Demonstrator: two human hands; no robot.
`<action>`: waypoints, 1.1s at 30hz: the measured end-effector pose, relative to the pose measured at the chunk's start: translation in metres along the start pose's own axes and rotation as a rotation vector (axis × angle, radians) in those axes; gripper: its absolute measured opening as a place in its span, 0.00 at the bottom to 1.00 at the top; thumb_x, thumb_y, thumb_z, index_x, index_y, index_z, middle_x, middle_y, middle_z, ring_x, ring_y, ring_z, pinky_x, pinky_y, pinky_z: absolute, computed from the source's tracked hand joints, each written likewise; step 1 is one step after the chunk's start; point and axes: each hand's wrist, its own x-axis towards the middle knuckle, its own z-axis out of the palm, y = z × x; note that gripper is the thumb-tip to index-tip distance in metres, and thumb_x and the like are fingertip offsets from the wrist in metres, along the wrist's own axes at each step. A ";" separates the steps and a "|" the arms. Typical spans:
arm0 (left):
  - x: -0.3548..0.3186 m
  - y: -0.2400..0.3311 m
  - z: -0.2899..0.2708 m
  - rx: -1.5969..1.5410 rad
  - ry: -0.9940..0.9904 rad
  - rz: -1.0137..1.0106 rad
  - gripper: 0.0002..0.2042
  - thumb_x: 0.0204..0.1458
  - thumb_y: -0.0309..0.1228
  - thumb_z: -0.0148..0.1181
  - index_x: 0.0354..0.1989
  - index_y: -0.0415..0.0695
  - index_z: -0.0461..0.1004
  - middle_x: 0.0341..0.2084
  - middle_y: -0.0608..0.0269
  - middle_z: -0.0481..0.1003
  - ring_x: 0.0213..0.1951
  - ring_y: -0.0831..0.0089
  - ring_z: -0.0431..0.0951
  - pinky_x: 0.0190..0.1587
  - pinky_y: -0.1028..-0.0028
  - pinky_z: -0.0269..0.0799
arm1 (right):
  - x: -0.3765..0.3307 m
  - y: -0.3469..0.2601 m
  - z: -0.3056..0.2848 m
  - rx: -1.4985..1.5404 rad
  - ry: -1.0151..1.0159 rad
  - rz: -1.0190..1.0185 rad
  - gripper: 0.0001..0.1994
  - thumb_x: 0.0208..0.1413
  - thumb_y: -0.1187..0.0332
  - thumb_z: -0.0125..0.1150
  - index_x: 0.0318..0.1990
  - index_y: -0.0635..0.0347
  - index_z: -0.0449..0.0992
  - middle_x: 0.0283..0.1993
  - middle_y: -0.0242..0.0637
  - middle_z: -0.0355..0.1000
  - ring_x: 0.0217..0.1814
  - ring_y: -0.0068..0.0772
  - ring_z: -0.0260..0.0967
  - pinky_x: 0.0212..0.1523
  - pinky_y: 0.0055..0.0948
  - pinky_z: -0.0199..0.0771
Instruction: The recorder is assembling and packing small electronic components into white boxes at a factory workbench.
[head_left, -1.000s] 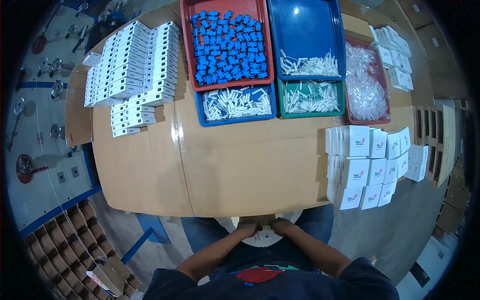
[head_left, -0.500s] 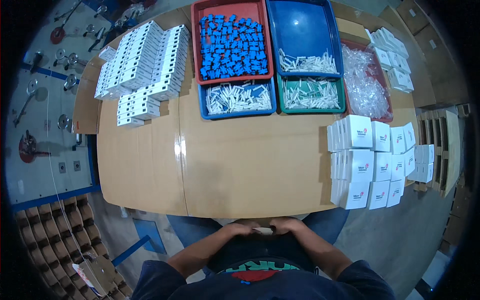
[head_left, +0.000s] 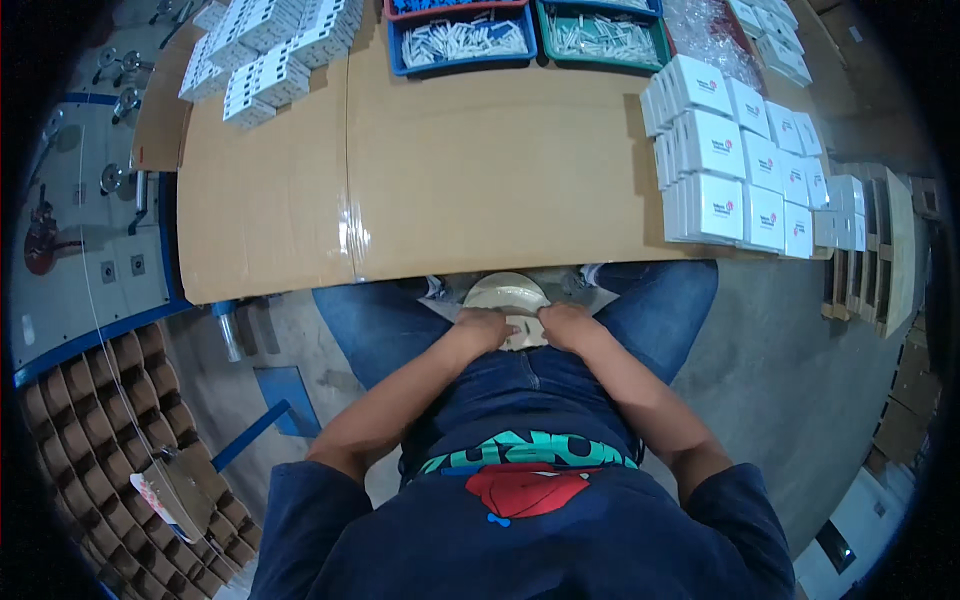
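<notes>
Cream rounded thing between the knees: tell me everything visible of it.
The cream rounded thing has a curved far edge and a smooth, plastic-looking surface, with small dark marks nearer the body. In the picture it shows just below the table. The left hand and right hand are at its nearer part; their grip is unclear.

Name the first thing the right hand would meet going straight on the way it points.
Likely the pale round disc just ahead of the right hand, perhaps even touching it; depth is unclear.

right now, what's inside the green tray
Small white sticks are heaped in the green tray, hiding most of its floor; the overlapping blue tray covers its far end.
</notes>
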 end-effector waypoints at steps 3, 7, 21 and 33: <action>-0.003 0.006 -0.007 -0.009 -0.036 -0.027 0.36 0.66 0.62 0.43 0.57 0.38 0.76 0.52 0.43 0.80 0.54 0.47 0.81 0.57 0.51 0.73 | -0.031 -0.022 -0.009 -0.045 0.087 0.049 0.11 0.58 0.71 0.57 0.44 0.62 0.83 0.48 0.55 0.80 0.52 0.54 0.80 0.53 0.45 0.80; -0.010 0.006 -0.002 -0.033 -0.013 -0.121 0.37 0.67 0.62 0.40 0.61 0.37 0.73 0.56 0.42 0.78 0.59 0.47 0.77 0.61 0.53 0.71 | -0.044 -0.031 -0.012 0.018 0.112 0.138 0.13 0.60 0.70 0.54 0.44 0.65 0.83 0.49 0.56 0.80 0.53 0.55 0.80 0.54 0.47 0.80; -0.020 0.004 0.005 -0.030 -0.003 -0.112 0.43 0.63 0.66 0.43 0.68 0.34 0.66 0.60 0.42 0.75 0.62 0.49 0.75 0.65 0.56 0.69 | -0.032 -0.034 -0.004 -0.004 0.078 0.103 0.21 0.63 0.57 0.55 0.45 0.70 0.83 0.49 0.63 0.79 0.54 0.61 0.78 0.57 0.52 0.77; -0.009 -0.008 0.016 -0.050 0.039 -0.117 0.48 0.59 0.67 0.49 0.69 0.29 0.60 0.61 0.39 0.73 0.62 0.47 0.75 0.63 0.56 0.70 | -0.040 -0.040 -0.024 0.005 -0.044 0.003 0.24 0.62 0.54 0.54 0.48 0.70 0.82 0.52 0.61 0.78 0.55 0.59 0.78 0.57 0.49 0.77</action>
